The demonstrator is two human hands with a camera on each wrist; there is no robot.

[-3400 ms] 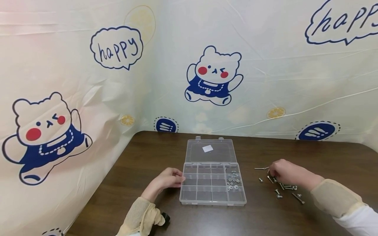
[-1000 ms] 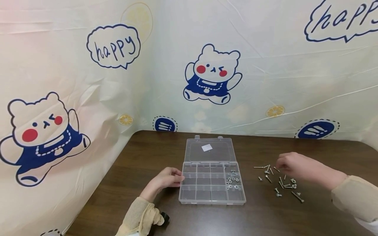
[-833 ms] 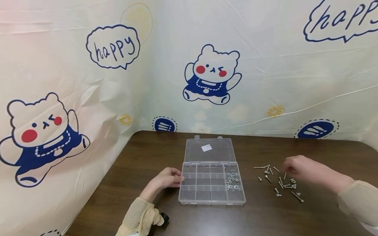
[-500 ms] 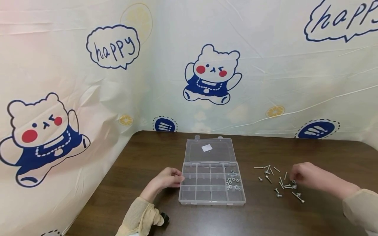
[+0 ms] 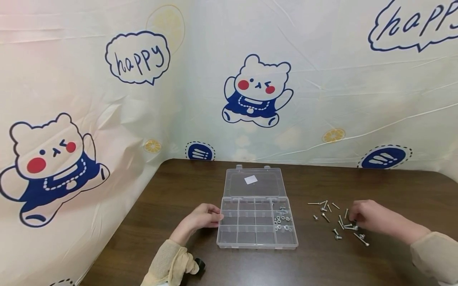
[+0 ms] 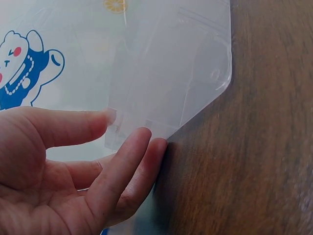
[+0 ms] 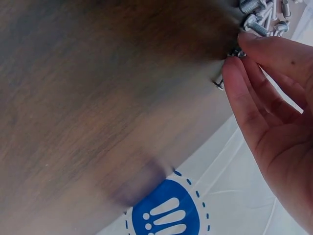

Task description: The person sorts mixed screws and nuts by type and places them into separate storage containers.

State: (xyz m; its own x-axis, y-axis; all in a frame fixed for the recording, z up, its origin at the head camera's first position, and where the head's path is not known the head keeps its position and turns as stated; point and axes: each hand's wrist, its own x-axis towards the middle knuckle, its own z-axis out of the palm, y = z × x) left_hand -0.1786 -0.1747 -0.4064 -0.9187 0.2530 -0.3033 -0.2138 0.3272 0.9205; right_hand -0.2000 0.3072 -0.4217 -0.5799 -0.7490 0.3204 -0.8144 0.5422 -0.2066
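A clear plastic compartment box [image 5: 247, 239] lies on the table with its lid [image 5: 255, 186] laid back. My left hand [image 5: 203, 216] holds the box's left edge. In the left wrist view the thumb is at the edge and the fingers [image 6: 122, 171] lie along the side. My right hand [image 5: 368, 214] is low over loose screws [image 5: 341, 223] right of the box. Its thumb and forefinger pinch a small shiny metal piece [image 7: 238, 52], which looks like a nut and is mostly hidden by the fingertips. Nuts [image 5: 283, 218] and short screws [image 5: 282, 208] sit in the box's right column.
More screws lie scattered to the left of the right hand, with a long bolt [image 5: 361, 239] nearest the front. A dark object [image 5: 199, 265] shows by the left wrist. A printed cloth [image 5: 307, 91] hangs behind the brown table [image 5: 171, 190].
My right hand has gone from the far screws to the right and forward, down onto the spot where a nut lay. The left hand and the box stay in place.
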